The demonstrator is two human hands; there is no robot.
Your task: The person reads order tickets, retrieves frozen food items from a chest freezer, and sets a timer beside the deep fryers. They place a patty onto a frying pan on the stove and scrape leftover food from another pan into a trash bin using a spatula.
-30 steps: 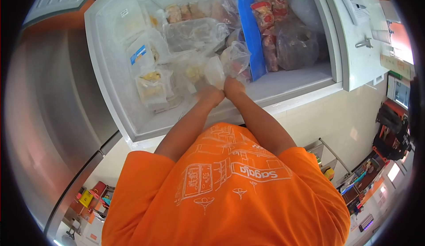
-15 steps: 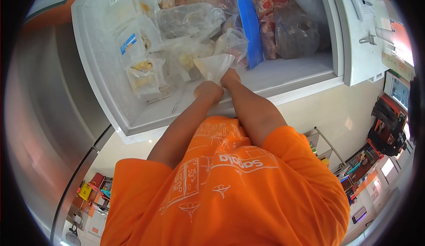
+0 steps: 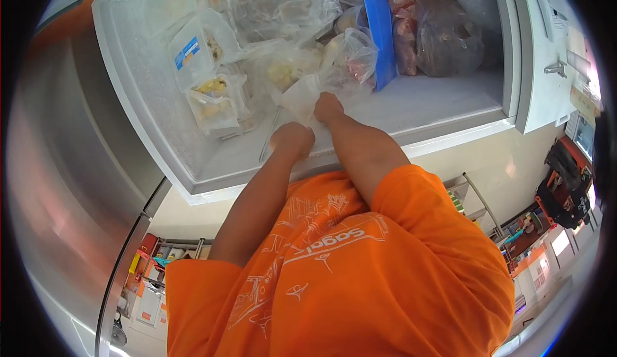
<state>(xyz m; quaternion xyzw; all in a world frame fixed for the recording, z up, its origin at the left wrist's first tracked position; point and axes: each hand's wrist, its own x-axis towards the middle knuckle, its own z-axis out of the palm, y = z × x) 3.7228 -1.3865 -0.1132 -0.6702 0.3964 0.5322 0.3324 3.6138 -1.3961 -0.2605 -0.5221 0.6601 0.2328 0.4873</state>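
Observation:
A translucent plastic bag is stretched between my two hands near the front wall of the open chest freezer. My right hand is closed on the bag's right edge. Lower and to the left, my left hand has its fingers curled at the bag's lower part; its fingertips are hidden. Just behind the bag lies a clear bag with yellowish contents. A clear bag with reddish contents rests to the right of it.
A blue divider separates red-and-clear meat packs and a dark plastic bag from the left compartment. Bags with yellow pieces lie at the left. The raised lid is on the right; a metal surface is left.
My hands have moved apart, my left hand lower and leftward. The bag between them, earlier a raised cone shape, now hangs stretched and lower. The camera view has shifted slightly.

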